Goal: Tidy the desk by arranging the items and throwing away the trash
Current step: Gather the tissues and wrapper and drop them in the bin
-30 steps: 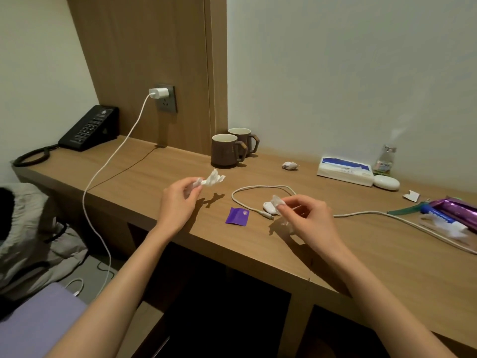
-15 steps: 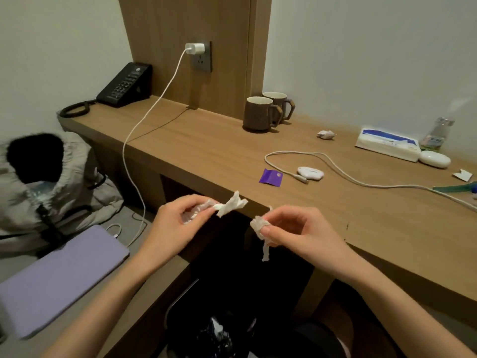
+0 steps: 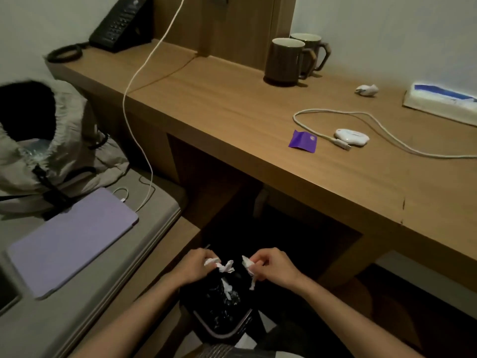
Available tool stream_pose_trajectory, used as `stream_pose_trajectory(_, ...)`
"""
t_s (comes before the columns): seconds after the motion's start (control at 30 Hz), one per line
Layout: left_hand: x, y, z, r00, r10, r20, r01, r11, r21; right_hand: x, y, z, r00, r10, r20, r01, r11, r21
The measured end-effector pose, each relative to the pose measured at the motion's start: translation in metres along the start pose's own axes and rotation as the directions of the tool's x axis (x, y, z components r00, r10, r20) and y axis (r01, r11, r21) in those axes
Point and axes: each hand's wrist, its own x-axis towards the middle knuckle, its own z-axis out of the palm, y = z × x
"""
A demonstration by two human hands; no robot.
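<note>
Left hand fingers curled shut, pinching a crumpled white tissue at the fingertips. Right hand likewise closed in a pinch on a second tissue scrap, a strip of which dangles down. The two hands sit near each other, apart, both under the desk edge and directly above the trash bin.

Bin stands on the floor in the dark gap below the desk, lined with a black bag; some white scraps already inside. Open air between hands and bin mouth.

Desk front edge runs diagonally above the hands. Still on the desktop: a purple wrapper near the front edge, a small white device just beside it with a white cable looping away right, a crumpled paper ball further back, two brown mugs by the wall, a tissue box at far right, a black phone at far left. A charging cord hangs off the desk's left part down to a purple tablet on a low surface, next to a grey jacket.
</note>
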Motion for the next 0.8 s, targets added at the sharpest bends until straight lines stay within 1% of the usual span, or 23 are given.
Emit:
stream_pose_trajectory(0.1, 0.015, -0.010, 0.019, 0.992, -0.080, 0.101, 0.077, 0.997, 0.027, 0.019, 0.015, 0.018, 0.992, 0.123, -0.006, -0.122, 0.992, 0.039)
stream_pose_trajectory(0.2, 0.021, -0.011, 0.031, 0.968, -0.133, 0.212, 0.130, 0.991, 0.028, 0.030, 0.026, 0.032, 0.987, 0.161, 0.025, -0.160, 0.987, -0.018)
stream_pose_trajectory(0.23, 0.021, -0.011, 0.033, 0.966, -0.131, 0.225, 0.126, 0.991, 0.036, 0.032, 0.027, 0.035, 0.986, 0.165, 0.034, -0.164, 0.986, -0.043)
stream_pose_trajectory(0.3, 0.020, -0.008, 0.032, 0.971, -0.119, 0.207, 0.111, 0.993, 0.046, 0.033, 0.028, 0.037, 0.985, 0.168, 0.038, -0.166, 0.985, -0.051)
stream_pose_trajectory(0.43, 0.013, 0.003, 0.010, 0.994, -0.049, 0.100, 0.048, 0.999, 0.012, 0.028, 0.020, 0.024, 0.994, 0.107, 0.022, -0.106, 0.993, -0.061)
stream_pose_trajectory(0.5, 0.005, 0.016, -0.006, 0.999, 0.002, 0.032, -0.002, 1.000, 0.008, 0.017, 0.007, 0.010, 0.999, 0.034, 0.016, -0.033, 0.998, -0.060)
stream_pose_trajectory(0.57, -0.007, 0.035, -0.024, 0.994, 0.067, -0.084, -0.068, 0.998, -0.008, -0.001, -0.012, -0.007, 0.998, -0.057, 0.007, 0.058, 0.997, -0.052)
stream_pose_trajectory(0.63, -0.023, 0.061, -0.040, 0.964, 0.136, -0.229, -0.151, 0.987, -0.048, -0.023, -0.034, -0.024, 0.988, -0.157, -0.008, 0.156, 0.987, -0.043)
stream_pose_trajectory(0.7, -0.039, 0.089, -0.055, 0.913, 0.206, -0.352, -0.245, 0.967, -0.070, -0.049, -0.059, -0.040, 0.968, -0.247, -0.042, 0.246, 0.969, -0.032)
stream_pose_trajectory(0.8, -0.063, 0.132, -0.077, 0.837, 0.281, -0.469, -0.369, 0.924, -0.103, -0.092, -0.097, -0.066, 0.920, -0.373, -0.121, 0.373, 0.928, -0.026)
